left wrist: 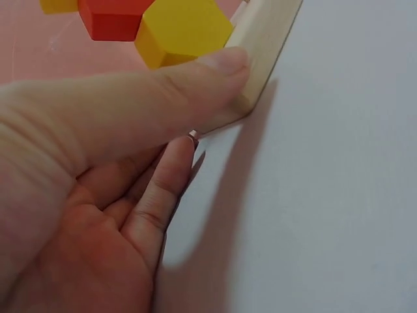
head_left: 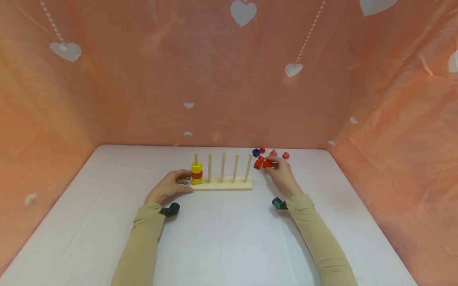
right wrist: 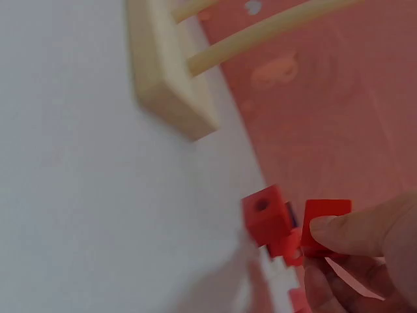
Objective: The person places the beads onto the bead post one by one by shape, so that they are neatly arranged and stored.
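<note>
A wooden peg stand (head_left: 222,186) with several upright pegs lies across the middle of the table. My left hand (head_left: 169,186) holds its left end, the thumb (left wrist: 215,68) on the wooden base. On the leftmost peg, a red bead (head_left: 196,175) sits between yellow beads (head_left: 196,167). To the right of the stand, my right hand (head_left: 283,175) pinches a red bead (right wrist: 326,210) between thumb and fingers. Beside it is another red bead (right wrist: 266,218) with a hole in its face. The fingers partly cover the pinched bead.
Behind the right hand lie a dark purple bead (head_left: 256,152), a small red bead (head_left: 262,149), a pink triangular bead (head_left: 273,153) and a further red bead (head_left: 286,155). A white cloth (head_left: 222,238) covers the table. An orange curtain (head_left: 214,79) with pale hearts hangs behind.
</note>
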`<move>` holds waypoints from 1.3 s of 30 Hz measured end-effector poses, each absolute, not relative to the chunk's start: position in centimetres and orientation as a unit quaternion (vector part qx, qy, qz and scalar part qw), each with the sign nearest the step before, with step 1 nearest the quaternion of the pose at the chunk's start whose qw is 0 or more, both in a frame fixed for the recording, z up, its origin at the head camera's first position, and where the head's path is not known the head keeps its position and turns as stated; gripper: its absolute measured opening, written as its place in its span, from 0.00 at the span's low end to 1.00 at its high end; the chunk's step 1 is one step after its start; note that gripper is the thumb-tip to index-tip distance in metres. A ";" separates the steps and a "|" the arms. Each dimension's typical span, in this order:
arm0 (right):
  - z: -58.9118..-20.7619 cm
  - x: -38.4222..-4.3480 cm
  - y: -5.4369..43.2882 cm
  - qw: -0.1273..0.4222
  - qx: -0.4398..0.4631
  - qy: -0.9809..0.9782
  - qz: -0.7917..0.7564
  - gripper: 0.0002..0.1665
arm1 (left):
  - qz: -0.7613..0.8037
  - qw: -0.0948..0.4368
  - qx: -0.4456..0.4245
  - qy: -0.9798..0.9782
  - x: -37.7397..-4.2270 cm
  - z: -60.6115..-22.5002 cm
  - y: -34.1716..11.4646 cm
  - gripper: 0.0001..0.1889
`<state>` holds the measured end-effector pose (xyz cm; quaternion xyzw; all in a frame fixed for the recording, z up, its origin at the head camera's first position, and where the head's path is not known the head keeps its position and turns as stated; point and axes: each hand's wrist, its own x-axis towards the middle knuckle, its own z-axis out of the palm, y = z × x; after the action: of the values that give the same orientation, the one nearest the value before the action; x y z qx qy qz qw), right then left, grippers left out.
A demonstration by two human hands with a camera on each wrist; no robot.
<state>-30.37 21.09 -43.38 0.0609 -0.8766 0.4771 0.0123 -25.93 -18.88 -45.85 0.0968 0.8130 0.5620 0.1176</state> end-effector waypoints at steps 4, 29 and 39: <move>-41.5 -29.9 20.9 0.056 0.077 -0.861 0.499 0.23 | 0.559 0.122 0.092 0.815 -26.0 -45.8 -18.8 0.36; -33.9 -25.8 12.5 0.080 0.249 -0.670 0.694 0.23 | 0.577 0.125 0.069 0.804 -25.7 -46.1 -18.6 0.36; -34.2 -25.6 7.9 0.038 0.296 -0.687 0.663 0.23 | 0.597 0.140 0.056 0.788 -25.2 -45.6 -18.4 0.34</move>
<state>-25.59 7.89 -34.24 0.2960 -0.6866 0.6629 0.0384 -25.18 -18.43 -45.56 0.0560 0.7877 0.5973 0.1400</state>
